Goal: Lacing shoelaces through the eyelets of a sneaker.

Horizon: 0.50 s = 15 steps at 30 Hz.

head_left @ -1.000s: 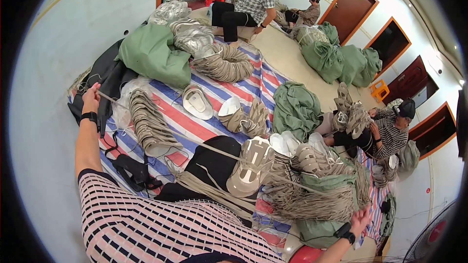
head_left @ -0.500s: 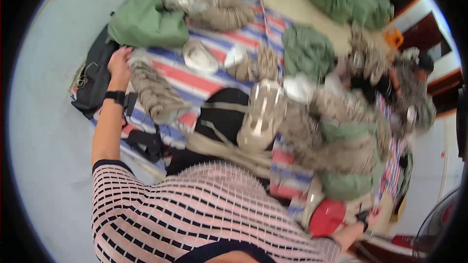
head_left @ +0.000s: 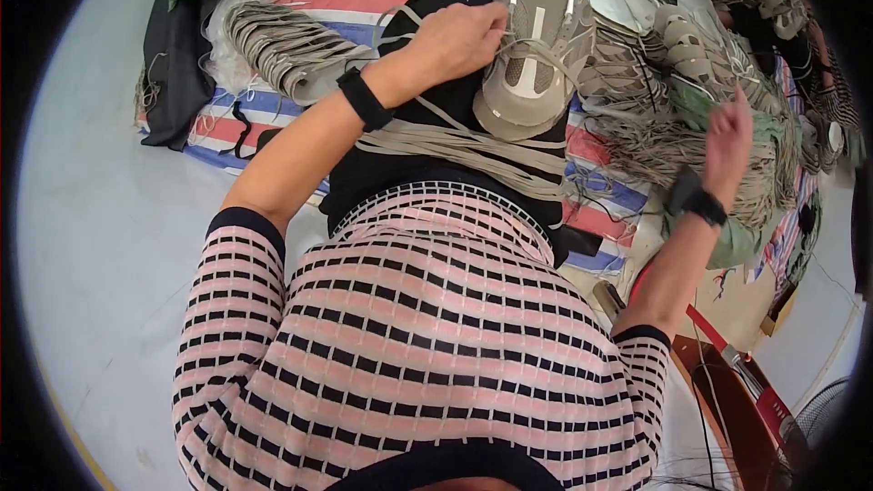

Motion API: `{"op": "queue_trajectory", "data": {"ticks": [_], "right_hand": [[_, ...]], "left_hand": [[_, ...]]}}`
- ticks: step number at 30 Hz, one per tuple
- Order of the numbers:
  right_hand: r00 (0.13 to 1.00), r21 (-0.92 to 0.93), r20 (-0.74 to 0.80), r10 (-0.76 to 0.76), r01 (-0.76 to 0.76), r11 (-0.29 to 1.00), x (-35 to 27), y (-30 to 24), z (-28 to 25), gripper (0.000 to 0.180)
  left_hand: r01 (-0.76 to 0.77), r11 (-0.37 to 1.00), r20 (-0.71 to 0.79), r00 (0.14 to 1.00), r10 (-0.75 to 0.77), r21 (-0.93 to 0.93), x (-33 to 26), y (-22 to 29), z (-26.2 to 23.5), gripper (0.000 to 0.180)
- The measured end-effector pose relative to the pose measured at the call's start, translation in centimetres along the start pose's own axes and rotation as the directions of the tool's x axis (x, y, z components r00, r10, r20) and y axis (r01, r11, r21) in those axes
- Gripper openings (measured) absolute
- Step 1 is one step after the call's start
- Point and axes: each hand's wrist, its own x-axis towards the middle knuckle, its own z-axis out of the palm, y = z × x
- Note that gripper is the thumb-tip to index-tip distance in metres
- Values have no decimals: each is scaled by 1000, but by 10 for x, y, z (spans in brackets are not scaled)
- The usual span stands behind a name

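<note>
Fingers of the left hand point(head_left: 459, 41) curl at the left side of a tan shoe point(head_left: 527, 68); I cannot tell if they pinch anything. It lies just right of them, long way toward the pink top point(head_left: 418, 327), toe first. The right hand point(head_left: 730, 136), farther right, is too blurry to tell, near laces point(head_left: 650, 150).

The beige shoe upper point(head_left: 527, 105) lies on my black-clad lap point(head_left: 459, 98), toe toward me. Its lace point(head_left: 546, 53) crosses loosely over the tongue.
</note>
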Motion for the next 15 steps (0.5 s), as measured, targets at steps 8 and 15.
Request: {"op": "queue_trajectory", "data": {"ticks": [8, 15], "right_hand": [[500, -450, 865, -43, 810, 377, 21, 86, 184, 11], [395, -393, 914, 89, 812, 431, 24, 104, 197, 6]], "left_hand": [[23, 999, -23, 1000, -22, 41, -8, 8, 3, 16], [81, 996, -57, 995, -83, -43, 4, -3, 7, 17]]}}
